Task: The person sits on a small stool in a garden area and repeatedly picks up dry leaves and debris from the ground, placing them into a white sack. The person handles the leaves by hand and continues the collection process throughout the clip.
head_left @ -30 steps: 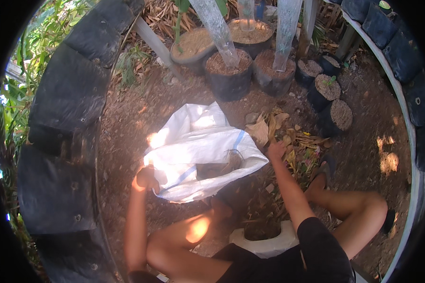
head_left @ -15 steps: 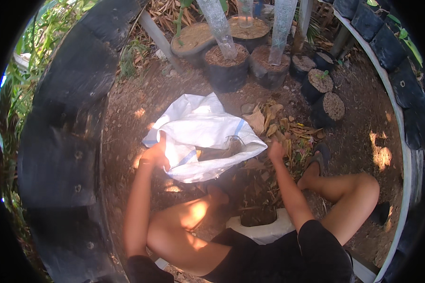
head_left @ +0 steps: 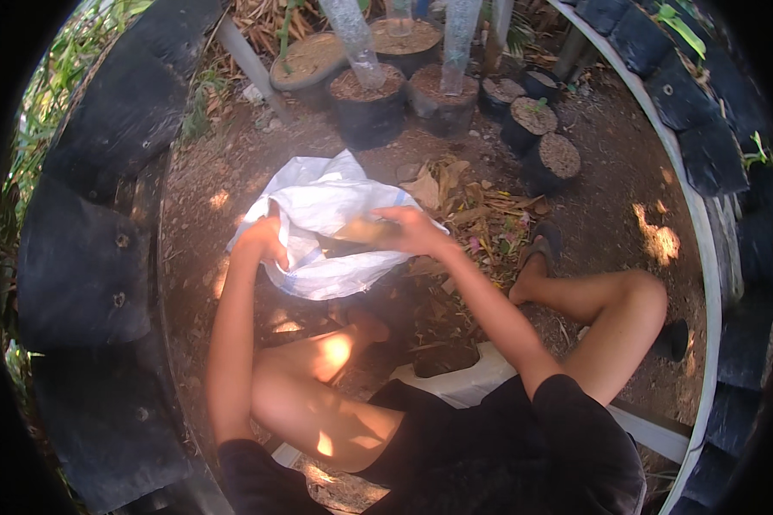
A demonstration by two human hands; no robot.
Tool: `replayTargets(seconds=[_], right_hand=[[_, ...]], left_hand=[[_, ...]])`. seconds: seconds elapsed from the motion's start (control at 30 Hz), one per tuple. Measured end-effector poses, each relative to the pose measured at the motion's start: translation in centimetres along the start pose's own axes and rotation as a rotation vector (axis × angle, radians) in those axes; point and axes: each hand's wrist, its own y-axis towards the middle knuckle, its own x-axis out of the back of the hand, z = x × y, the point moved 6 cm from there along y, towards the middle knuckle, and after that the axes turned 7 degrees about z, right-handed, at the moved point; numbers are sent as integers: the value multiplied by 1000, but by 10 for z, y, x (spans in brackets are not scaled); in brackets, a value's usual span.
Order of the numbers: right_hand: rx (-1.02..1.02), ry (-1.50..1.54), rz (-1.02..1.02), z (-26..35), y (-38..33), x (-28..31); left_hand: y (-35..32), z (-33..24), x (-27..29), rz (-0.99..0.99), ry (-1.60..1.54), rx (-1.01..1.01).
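Fingers of your left hand [head_left: 262,240] are curled tight around the near rim of the white woven sack [head_left: 318,206], though their tips sink into the folds and you cannot see them. Your right hand [head_left: 408,227] holds a clump of dry brown leaves [head_left: 365,230] over the sack's mouth, fingers bent around it; motion blur smears how firmly they close. What lies inside the sack is shadowed and hard to make out. Your left forearm runs straight up from the lower edge, your right one slants in from the lower right, elbow bent. The sack lies on the bare soil between your knees and the row of black pots [head_left: 369,103], with a leaf litter pile [head_left: 481,215] just beside it.
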Motion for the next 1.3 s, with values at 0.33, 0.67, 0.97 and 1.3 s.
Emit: replayTargets(seconds=[0.33, 0.67, 0.97, 1.3], right_hand=[[-1101, -64, 131, -144, -93, -26], [47, 237, -416, -31, 73, 91], [-672, 435, -474, -150, -44, 108], [-966, -587, 363, -221, -84, 18]], left_hand=[[-3, -4, 24, -327, -126, -344], [-129, -60, 126, -1636, 42, -592], [-82, -91, 88, -1149, -44, -554], [-10, -18, 53, -643, -1, -267]])
